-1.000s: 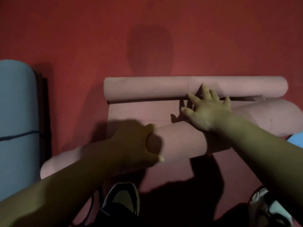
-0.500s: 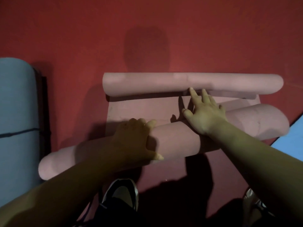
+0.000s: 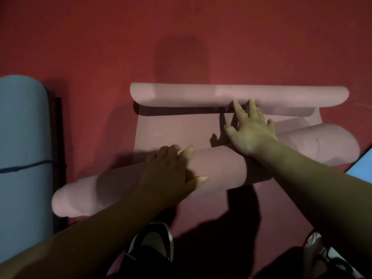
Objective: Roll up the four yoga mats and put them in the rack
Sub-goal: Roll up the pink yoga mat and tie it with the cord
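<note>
A: Where does the pink mat (image 3: 181, 129) lie?

B: On the red floor (image 3: 100, 47), straight before the person. Its near roll (image 3: 219, 168), the thick one, sits slantwise across the flat strip. Its far end (image 3: 201, 95) curls into a thinner tube, with shadow hiding the underside.

A: And the hands?

B: Left hand (image 3: 171, 170): palm down on the near roll, fingers draped over the top, thumb stretched along the near side. Right hand (image 3: 251, 131): fingers spread and straight, heel on the roll, fingertips (image 3: 236, 105) reaching the far curl. Both lie flat and unclenched.

A: The blue shape at the left?

B: A rolled blue mat (image 3: 22, 127), cut off by the picture's edge, with a dark band (image 3: 26, 167) across it. The dark strip (image 3: 58, 137) just beside it is too dim to name. A light blue corner (image 3: 362, 166) at the right is cut off too. Below the arms, a left shoe (image 3: 155, 244) and a right shoe (image 3: 322, 256), both half in shadow.
</note>
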`<state>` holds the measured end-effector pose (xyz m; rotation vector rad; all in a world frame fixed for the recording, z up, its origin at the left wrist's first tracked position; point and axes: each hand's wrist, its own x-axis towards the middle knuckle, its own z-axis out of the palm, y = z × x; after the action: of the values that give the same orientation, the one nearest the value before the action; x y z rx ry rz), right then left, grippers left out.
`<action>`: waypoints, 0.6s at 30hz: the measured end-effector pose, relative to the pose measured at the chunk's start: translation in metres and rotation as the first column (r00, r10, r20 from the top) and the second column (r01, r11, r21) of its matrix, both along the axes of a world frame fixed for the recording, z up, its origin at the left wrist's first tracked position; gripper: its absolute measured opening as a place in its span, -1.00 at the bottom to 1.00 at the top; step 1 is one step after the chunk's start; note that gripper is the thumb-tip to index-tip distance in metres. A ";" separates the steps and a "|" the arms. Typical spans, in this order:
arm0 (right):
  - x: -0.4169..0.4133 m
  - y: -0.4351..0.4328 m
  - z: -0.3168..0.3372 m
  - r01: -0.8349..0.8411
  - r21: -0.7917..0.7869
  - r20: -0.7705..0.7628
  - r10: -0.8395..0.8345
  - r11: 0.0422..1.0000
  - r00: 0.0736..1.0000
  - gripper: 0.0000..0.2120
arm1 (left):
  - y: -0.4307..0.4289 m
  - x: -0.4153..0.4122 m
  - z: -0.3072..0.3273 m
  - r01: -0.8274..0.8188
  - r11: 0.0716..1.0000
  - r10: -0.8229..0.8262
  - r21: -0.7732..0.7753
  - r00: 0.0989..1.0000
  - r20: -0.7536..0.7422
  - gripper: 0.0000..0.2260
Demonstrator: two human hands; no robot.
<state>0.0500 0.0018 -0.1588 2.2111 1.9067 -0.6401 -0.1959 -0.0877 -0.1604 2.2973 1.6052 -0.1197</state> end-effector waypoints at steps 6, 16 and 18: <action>0.002 0.004 0.004 -0.023 -0.028 0.007 0.024 0.999 1.000 -0.25 | 0.024 -0.004 0.002 0.003 0.994 0.000 -0.110 1.000 0.030 -0.24; 0.003 0.006 0.001 -0.031 -0.008 -0.019 0.031 0.999 0.999 -0.25 | 0.005 -0.002 -0.003 0.014 0.992 -0.013 0.125 1.000 -0.016 -0.32; 0.002 0.007 0.001 -0.035 -0.007 -0.016 0.035 0.999 0.999 -0.25 | 0.002 0.000 -0.007 0.014 0.993 -0.010 0.113 0.999 -0.034 -0.31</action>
<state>0.0524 0.0092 -0.1575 2.1693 1.9427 -0.6598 -0.1964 -0.0857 -0.1674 2.4025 1.6543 -0.0716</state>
